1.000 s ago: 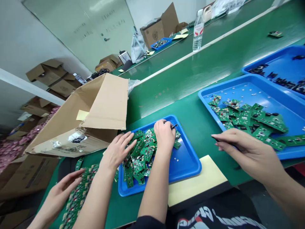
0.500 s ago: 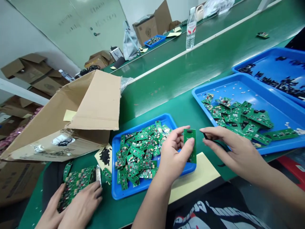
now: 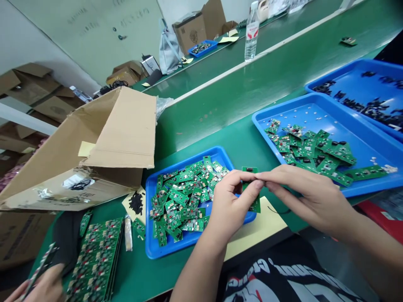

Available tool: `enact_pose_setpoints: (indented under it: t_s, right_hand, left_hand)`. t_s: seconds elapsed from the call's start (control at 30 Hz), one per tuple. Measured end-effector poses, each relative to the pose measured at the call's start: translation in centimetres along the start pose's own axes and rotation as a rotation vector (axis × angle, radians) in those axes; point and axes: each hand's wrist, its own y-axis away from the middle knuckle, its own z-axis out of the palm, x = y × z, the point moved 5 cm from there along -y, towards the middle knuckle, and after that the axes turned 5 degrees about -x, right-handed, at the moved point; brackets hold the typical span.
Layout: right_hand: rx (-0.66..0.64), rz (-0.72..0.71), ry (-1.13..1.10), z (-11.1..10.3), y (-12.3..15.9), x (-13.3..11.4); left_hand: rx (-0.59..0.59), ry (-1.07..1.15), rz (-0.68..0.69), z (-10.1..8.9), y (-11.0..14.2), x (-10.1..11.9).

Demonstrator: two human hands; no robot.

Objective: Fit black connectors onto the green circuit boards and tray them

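My left hand (image 3: 228,205) is closed on a small green circuit board (image 3: 255,204), held upright over the near right corner of a small blue tray (image 3: 189,248). My right hand (image 3: 310,195) pinches at the same board's middle, fingertip to fingertip with my left thumb. What sits inside that pinch is hidden. A heap of similar small boards (image 3: 185,197) fills the tray's left part.
A larger blue tray (image 3: 330,109) at right carries more boards (image 3: 317,153); another tray (image 3: 362,82) behind it has black parts. An open cardboard box (image 3: 119,130) lies at left. A co-worker's hand (image 3: 40,287) is by a stack of board panels (image 3: 94,260). A yellow pad (image 3: 261,228) lies under my hands.
My left hand lifted one board out of the small tray, and my right hand came in to pinch at it. The co-worker's hands drew back to the lower left.
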Motion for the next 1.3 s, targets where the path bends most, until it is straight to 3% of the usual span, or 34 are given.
enact_pose_setpoints:
  t_s: [0.23, 0.4, 0.53, 0.67, 0.83, 1.07, 1.2, 1.3]
  right_hand:
    - [0.094, 0.075, 0.124, -0.2, 0.2, -0.1]
    - [0.108, 0.12, 0.154, -0.2, 0.4, -0.2]
    - [0.146, 0.241, -0.043, -0.6, 0.4, 0.5]
    - [0.089, 0.413, -0.323, -0.4, 0.1, 1.4]
    - [0.132, 0.508, -0.512, -0.7, 0.2, 1.9]
    - [0.036, 0.347, -0.212, -2.4, -0.3, 1.6]
    - [0.04, 0.232, -0.099, -3.5, -0.2, 1.2]
    - [0.064, 0.229, -0.013, -4.0, 0.3, 1.0]
  left_hand:
    - [0.083, -0.209, 0.269, 0.0, 0.4, 1.7]
    - [0.108, -0.311, 0.347, 0.2, 0.8, 2.3]
    - [0.117, -0.323, 0.374, 0.4, 0.8, 2.5]
    - [0.095, -0.302, 0.38, 0.7, 0.9, 2.6]
    - [0.115, -0.235, 0.329, 0.6, 1.1, 2.5]
    - [-0.007, -0.182, 0.184, 1.1, 1.5, 2.0]
    - [-0.036, -0.052, 0.005, 1.0, 1.9, 1.7]
    - [-0.036, 0.047, -0.118, 1.0, 2.1, 1.5]
